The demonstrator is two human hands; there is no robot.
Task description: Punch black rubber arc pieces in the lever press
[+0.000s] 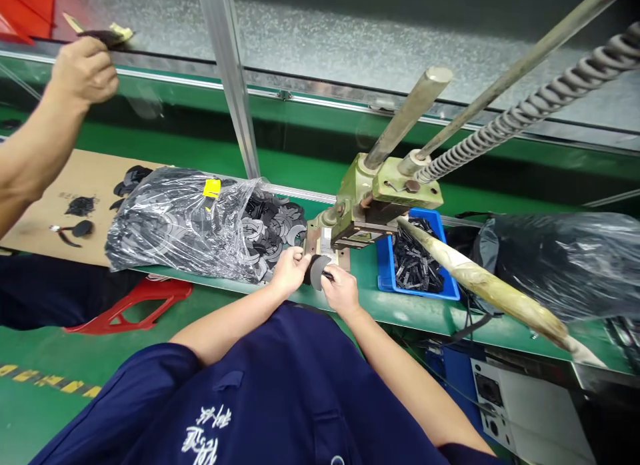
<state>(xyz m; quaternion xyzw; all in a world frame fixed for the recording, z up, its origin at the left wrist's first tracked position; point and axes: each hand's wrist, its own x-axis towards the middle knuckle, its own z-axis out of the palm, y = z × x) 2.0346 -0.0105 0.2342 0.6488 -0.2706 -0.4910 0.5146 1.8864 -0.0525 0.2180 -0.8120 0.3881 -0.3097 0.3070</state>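
Note:
In front of the press base, my left hand (290, 273) pinches the edge of a dark, curved flat piece (317, 273) between thumb and fingers. My right hand (341, 290) grips it from the other side, with a small black part (328, 276) showing at its fingertips. How the two pieces are joined, if at all, cannot be made out. Just beyond my hands stands a pale green hand press (387, 188), its head over a metal base plate. Loose grey and black crescent pieces (273, 231) spill from a clear plastic bag (170, 218) left of the press.
A blue bin (384, 268) of small black parts stands right of the press. The press's wrapped lever (480, 278) slants over the bench towards me. Far right lies a dark plastic-wrapped bundle (565, 258). A co-worker's hand (85, 70) reaches in at upper left, above cardboard (40, 215).

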